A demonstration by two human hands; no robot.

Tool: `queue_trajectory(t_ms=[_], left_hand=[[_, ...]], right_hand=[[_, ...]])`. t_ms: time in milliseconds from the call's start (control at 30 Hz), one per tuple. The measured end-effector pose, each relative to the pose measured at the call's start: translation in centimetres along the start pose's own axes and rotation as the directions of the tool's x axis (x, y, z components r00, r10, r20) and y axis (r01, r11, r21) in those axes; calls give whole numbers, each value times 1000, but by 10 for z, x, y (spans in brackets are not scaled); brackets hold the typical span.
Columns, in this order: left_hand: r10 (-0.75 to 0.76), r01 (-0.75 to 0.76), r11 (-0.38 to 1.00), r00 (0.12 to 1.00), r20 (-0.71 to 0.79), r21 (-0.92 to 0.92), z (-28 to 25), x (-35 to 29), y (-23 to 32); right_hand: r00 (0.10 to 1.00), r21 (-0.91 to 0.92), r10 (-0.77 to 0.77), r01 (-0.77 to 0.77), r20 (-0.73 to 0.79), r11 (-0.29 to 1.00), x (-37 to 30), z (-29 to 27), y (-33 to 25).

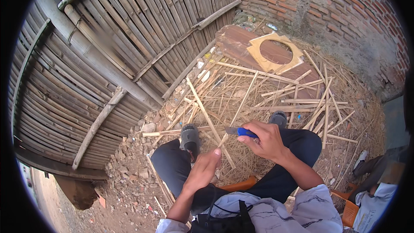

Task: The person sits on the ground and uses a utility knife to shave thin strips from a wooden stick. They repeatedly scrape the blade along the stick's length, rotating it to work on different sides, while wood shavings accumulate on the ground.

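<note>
One hand (268, 141) (the right) grips a blue knife (246, 132).

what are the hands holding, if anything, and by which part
The right hand holds a knife by its blue handle; the left hand holds a strip by its near end.

1. Rows of small print cross a white cloth (374, 209) on a second person (366, 190), low at the view's edge, well to the right of the camera wearer's right hand (268, 141) and its fingers (255, 126), and lower than they are.
2. The lettering, slanted and blurred near the curved rim, is too small to read.
3. No words, numbers, brands or signs can be read around the fingers.
</note>
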State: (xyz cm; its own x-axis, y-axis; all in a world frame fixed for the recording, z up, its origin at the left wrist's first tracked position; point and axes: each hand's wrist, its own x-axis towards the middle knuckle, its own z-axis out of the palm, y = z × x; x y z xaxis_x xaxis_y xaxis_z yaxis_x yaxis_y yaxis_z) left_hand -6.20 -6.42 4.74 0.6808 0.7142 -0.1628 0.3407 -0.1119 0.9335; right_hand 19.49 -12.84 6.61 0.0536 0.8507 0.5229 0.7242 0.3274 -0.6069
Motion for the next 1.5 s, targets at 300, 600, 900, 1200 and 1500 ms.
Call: queue_trajectory(t_ms=[300,600,900,1200,1500], left_hand=[[163,-124,968,972,-169,220,14,5,24],[208,-86,899,947,-246,428,26,7,19],[192,-57,884,949,-249,464,26,7,17],[178,-57,890,957,-228,453,22,-2,19],[133,-96,971,978,-160,220,-1,-2,10]], right_hand=[[996,-49,-69,67,-51,997,-6,22,-9],[998,-103,-39,33,-58,994,-5,19,-16],[996,-161,-43,30,-80,986,-4,16,-17],[923,-250,-60,-40,-381,968,6,2,8],[945,-79,125,-155,-302,985,12,-16,3]])
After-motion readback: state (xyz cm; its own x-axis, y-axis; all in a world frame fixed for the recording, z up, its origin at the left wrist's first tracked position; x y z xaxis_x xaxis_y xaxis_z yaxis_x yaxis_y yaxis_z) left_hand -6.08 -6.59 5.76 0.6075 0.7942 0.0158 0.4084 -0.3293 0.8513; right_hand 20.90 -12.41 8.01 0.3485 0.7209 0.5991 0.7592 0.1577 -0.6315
